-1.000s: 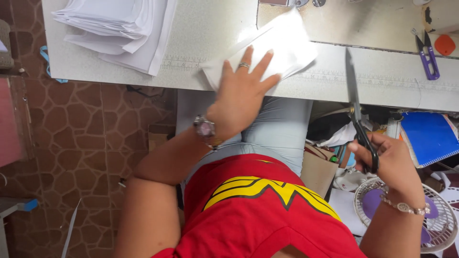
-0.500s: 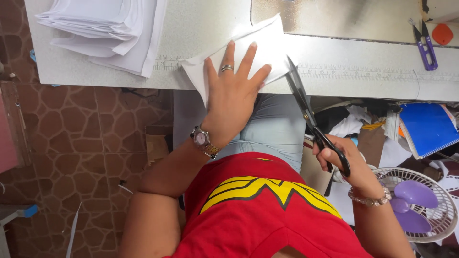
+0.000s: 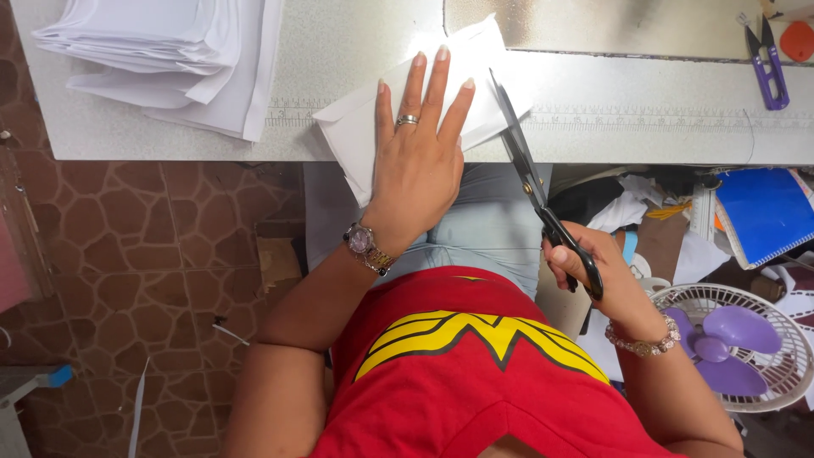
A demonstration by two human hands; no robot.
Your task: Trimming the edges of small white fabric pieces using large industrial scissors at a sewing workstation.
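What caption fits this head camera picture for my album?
Left hand flat on folded white cloth, right hand bringing black scissors to its edge.

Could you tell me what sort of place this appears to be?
Probably a small sewing or tailoring workroom: long black shears in the right hand, a stack of cut white fabric pieces, and purple thread snips on the pale worktable.

Matt white cloth piece lies on a speckled smooth table; the scissors are dark glossy metal.
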